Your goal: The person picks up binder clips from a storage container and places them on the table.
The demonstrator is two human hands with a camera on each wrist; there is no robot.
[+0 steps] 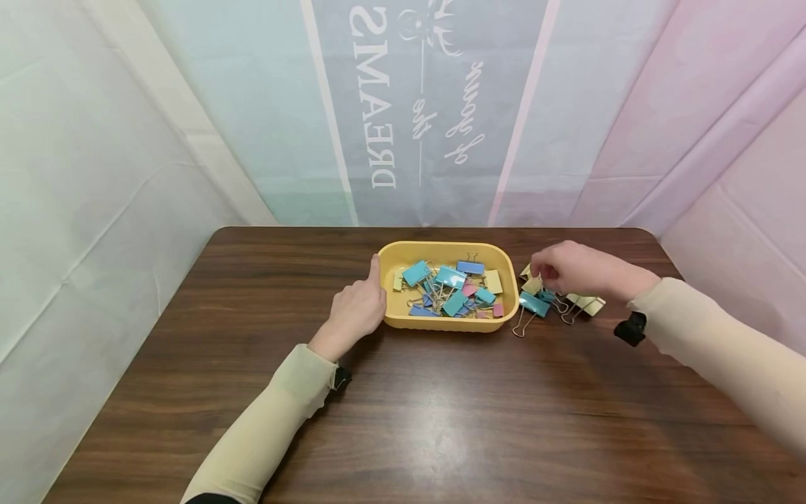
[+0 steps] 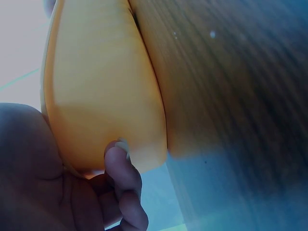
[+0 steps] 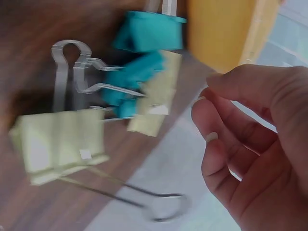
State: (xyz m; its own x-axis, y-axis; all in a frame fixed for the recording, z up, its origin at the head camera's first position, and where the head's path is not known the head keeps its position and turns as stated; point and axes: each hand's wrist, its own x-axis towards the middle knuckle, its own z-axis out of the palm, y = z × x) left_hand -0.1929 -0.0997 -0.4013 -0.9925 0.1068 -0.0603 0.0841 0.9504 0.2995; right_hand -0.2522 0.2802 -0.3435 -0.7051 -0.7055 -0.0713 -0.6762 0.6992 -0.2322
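A yellow plastic bin (image 1: 398, 323) holds several binder clips in teal, blue, pink and pale yellow. My left hand (image 1: 359, 304) grips its left end, one finger stretched along the rim. In the left wrist view, curled fingers (image 2: 122, 168) rest against the bin's outer wall. My right hand (image 1: 576, 268) hovers over a small pile of clips right of the bin. Its thumb and fingers (image 3: 211, 115) are loosely bent, and nothing shows between them. Under or beside it lie a teal binder clip (image 1: 534, 304) and a pale yellow binder clip (image 3: 62, 139).
The dark wooden table (image 1: 428, 420) extends in front of the bin. A printed cloth (image 1: 428, 105) hangs behind its far edge, with pale cloth on both sides. The loose clips' wire handles stick out and overlap each other.
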